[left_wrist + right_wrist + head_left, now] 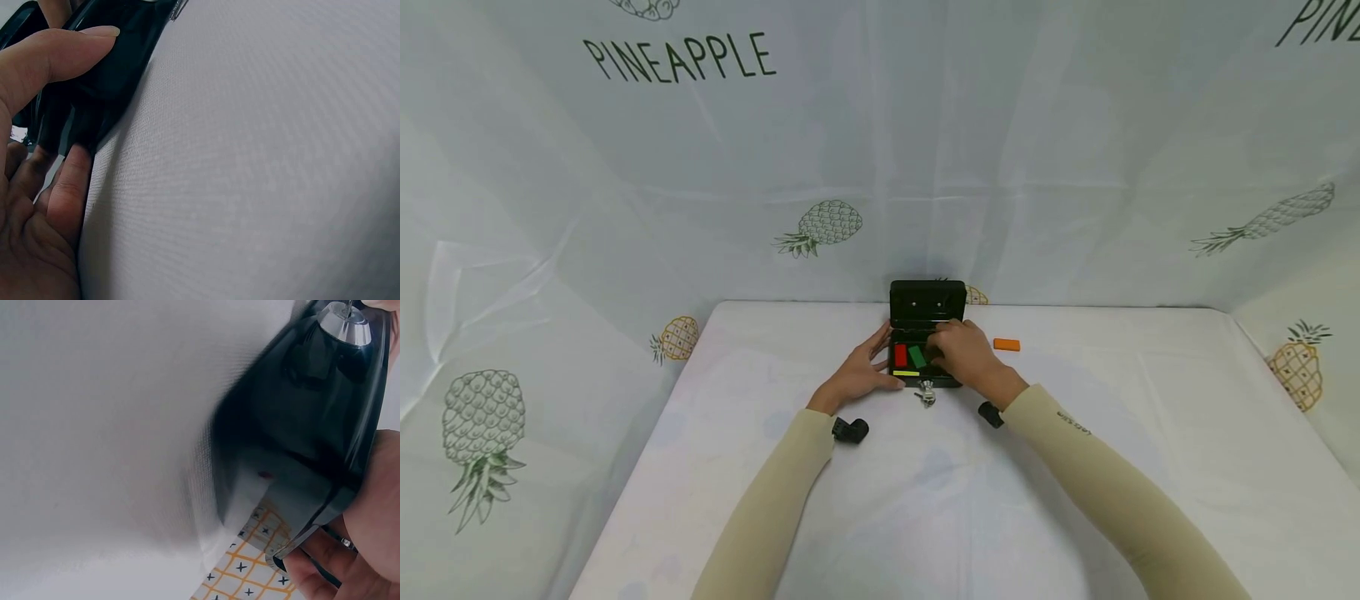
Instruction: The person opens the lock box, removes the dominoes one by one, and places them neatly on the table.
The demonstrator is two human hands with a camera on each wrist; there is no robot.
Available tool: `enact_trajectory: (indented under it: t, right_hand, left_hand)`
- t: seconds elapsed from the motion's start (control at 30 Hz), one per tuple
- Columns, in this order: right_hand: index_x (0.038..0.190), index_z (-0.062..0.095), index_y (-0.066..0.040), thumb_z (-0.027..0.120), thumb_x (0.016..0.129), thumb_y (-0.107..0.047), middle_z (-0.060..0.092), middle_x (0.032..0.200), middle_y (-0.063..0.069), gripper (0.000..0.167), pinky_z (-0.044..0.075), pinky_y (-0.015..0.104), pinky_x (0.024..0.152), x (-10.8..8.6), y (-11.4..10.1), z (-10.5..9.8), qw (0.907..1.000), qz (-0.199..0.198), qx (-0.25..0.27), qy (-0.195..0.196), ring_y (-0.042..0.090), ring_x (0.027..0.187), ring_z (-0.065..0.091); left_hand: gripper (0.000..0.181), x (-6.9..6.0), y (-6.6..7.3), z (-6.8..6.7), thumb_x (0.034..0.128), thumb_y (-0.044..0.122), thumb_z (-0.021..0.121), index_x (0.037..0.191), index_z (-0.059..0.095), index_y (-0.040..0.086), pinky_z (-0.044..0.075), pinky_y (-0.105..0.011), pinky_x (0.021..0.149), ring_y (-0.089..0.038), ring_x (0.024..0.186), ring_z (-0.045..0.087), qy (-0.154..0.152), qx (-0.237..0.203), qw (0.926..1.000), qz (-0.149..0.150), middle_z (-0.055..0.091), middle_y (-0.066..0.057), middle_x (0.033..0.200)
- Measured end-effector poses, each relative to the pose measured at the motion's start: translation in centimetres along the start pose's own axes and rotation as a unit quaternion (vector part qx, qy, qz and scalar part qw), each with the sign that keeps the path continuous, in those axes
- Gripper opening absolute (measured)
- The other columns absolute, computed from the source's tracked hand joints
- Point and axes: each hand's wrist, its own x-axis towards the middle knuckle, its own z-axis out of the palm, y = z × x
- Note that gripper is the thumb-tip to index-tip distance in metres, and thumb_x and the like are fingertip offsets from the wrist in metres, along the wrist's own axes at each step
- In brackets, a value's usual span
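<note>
A black box (925,382) stands on the table with its lid (928,302) raised. Inside lie a red block (900,356), a green block (917,357) and a yellow strip (906,373). My left hand (859,372) holds the box's left side, thumb at the front and fingers along the side; the left wrist view shows this thumb (75,53) on the dark wall. Over the right part of the box is my right hand (967,354), fingers bent down into it; whether they hold anything is hidden. Keys (927,394) hang at the front lock (347,325).
An orange block (1007,344) lies on the white table (880,517), right of the box. Behind the table hangs a pale cloth (1037,167) with pineapple prints. Dark wrist devices (851,431) sit at both wrists.
</note>
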Motion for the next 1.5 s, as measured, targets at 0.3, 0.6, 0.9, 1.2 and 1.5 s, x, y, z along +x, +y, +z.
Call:
enact_trajectory:
  t: [0.3,0.6,0.9,1.2,1.5]
  right_hand:
    - [0.111,0.082,-0.011,0.087,0.09,-0.019,0.077,0.113,0.009,0.024,0.056,0.046,0.091,-0.22,0.14,-0.13,0.9999,-0.002,-0.01,0.009,0.03,0.105,0.067]
    - [0.11,0.084,-0.009,0.086,0.091,-0.023,0.078,0.11,0.007,0.024,0.056,0.046,0.095,-0.29,0.29,-0.2,0.9998,0.009,-0.016,-0.003,0.029,0.102,0.065]
    - [0.11,0.083,-0.007,0.086,0.091,-0.018,0.078,0.112,0.009,0.023,0.055,0.047,0.096,-0.59,0.61,-0.63,0.9994,0.009,-0.021,-0.026,0.03,0.103,0.064]
    - [0.109,0.084,-0.009,0.083,0.095,-0.023,0.078,0.108,0.008,0.02,0.054,0.045,0.093,-0.57,0.61,-0.83,0.9989,0.007,-0.034,-0.032,0.029,0.098,0.062]
    - [0.104,0.083,-0.009,0.08,0.094,-0.007,0.079,0.101,0.006,0.01,0.055,0.043,0.09,0.04,0.45,-0.74,0.995,0.0,-0.097,-0.023,0.029,0.096,0.064]
  left_hand:
    - [0.118,0.19,-0.03,-0.04,0.0834,-0.007,0.085,0.172,0.012,0.022,0.04,-0.041,0.125,-0.023,0.162,0.022,-0.003,-0.003,1.0,0.002,0.021,-0.003,0.176]
    - [0.119,0.03,-0.05,-0.04,0.083,-0.008,0.085,0.172,0.012,0.021,0.04,-0.041,0.125,-0.022,0.162,0.021,-0.005,-0.006,1.0,0.005,0.02,-0.002,0.176]
    - [0.118,0.03,-0.07,0.05,0.0829,-0.007,0.086,0.172,0.013,0.023,0.04,-0.044,0.124,-0.025,0.162,0.023,0.002,-0.002,1.0,0.002,0.022,-0.005,0.176]
    - [0.119,0.07,-0.12,0.08,0.0826,-0.006,0.087,0.172,0.014,0.023,0.04,-0.044,0.124,-0.025,0.162,0.023,0.005,0.001,1.0,0.002,0.023,-0.006,0.175]
    - [0.118,0.13,-0.21,0.1,0.0833,-0.005,0.086,0.172,0.013,0.024,0.04,-0.043,0.124,-0.024,0.162,0.023,0.003,0.002,1.0,0.003,0.023,-0.005,0.175]
